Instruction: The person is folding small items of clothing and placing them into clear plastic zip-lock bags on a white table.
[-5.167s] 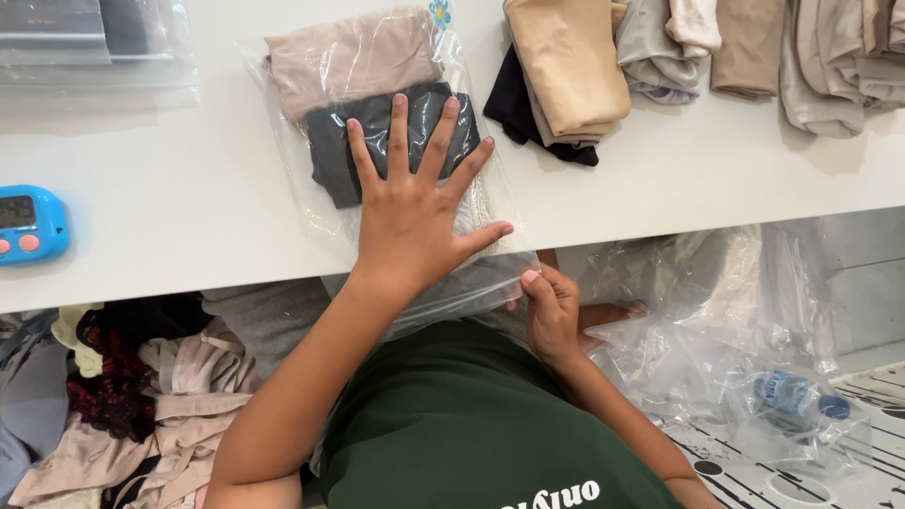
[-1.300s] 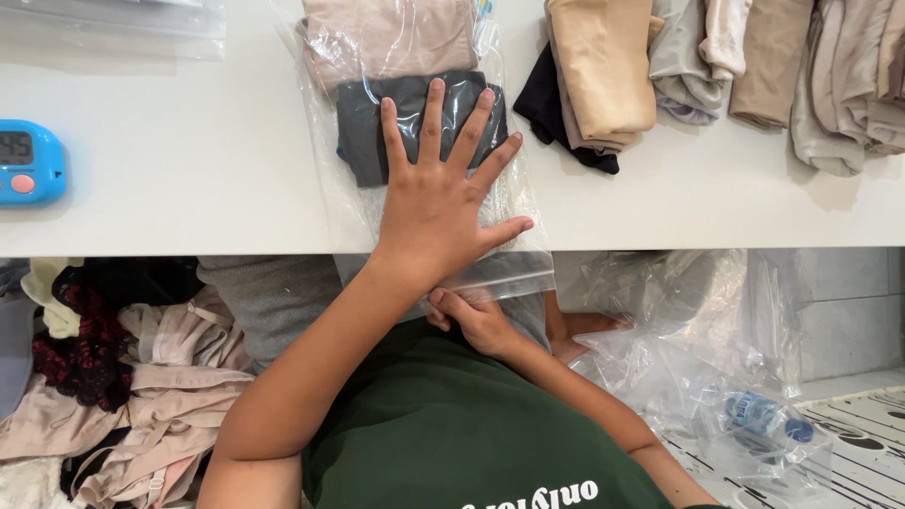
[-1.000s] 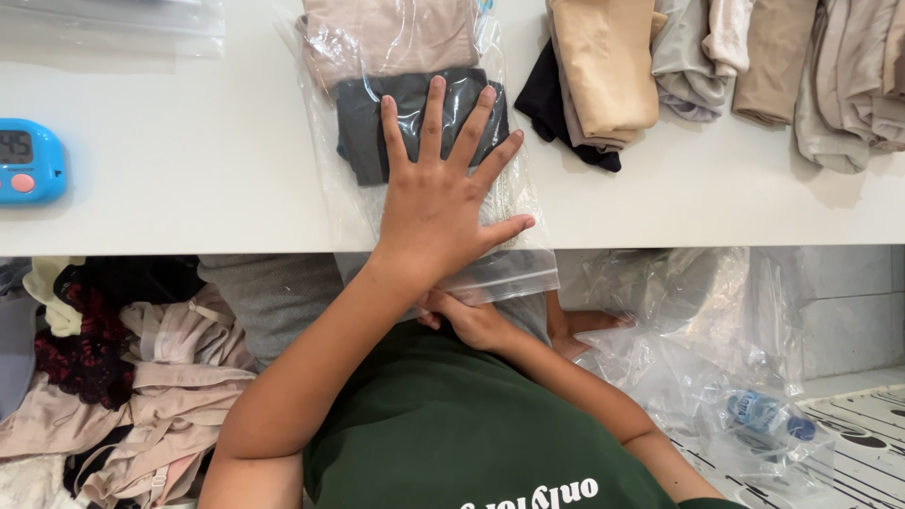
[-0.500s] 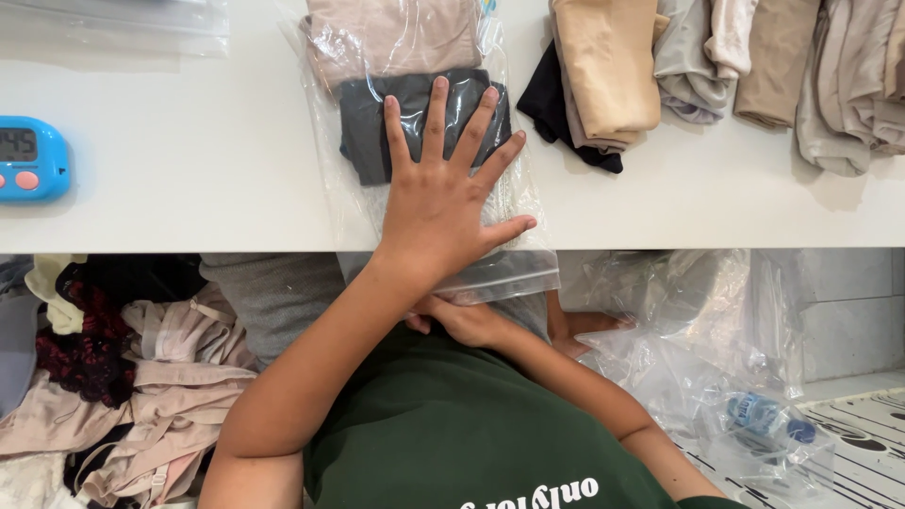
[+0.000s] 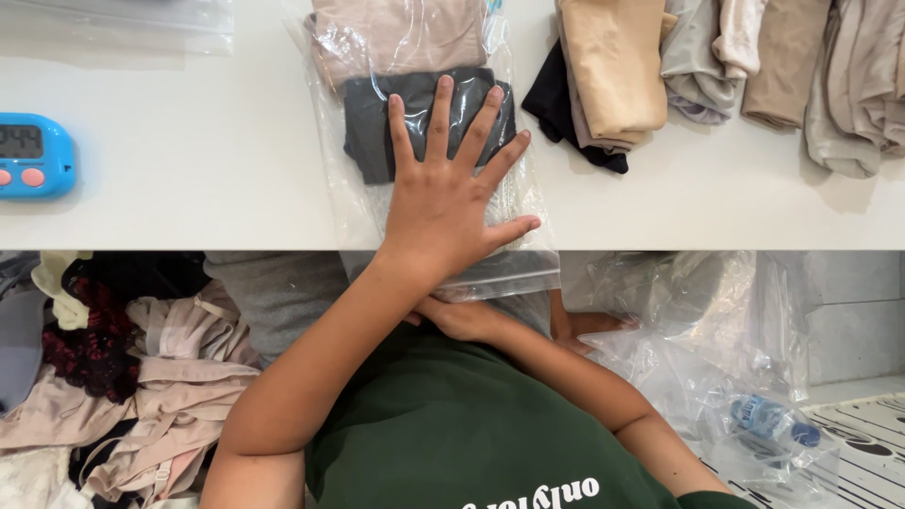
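Glossy clear plastic bag (image 5: 514,203) (crinkled), matt cloth garments (image 5: 415,118), smooth white table (image 5: 189,188)

Clear plastic zip bag (image 5: 514,203) flat on white table (image 5: 189,188), mouth overhanging near edge; folded beige garment (image 5: 396,38) and dark grey garment (image 5: 377,132) inside.

You wear a dark green short-sleeved T-shirt with white lettering printed across the chest. Your forearms are bare, and your left hand (image 5: 443,212) and right hand (image 5: 457,319) carry no rings, watch or gloves.
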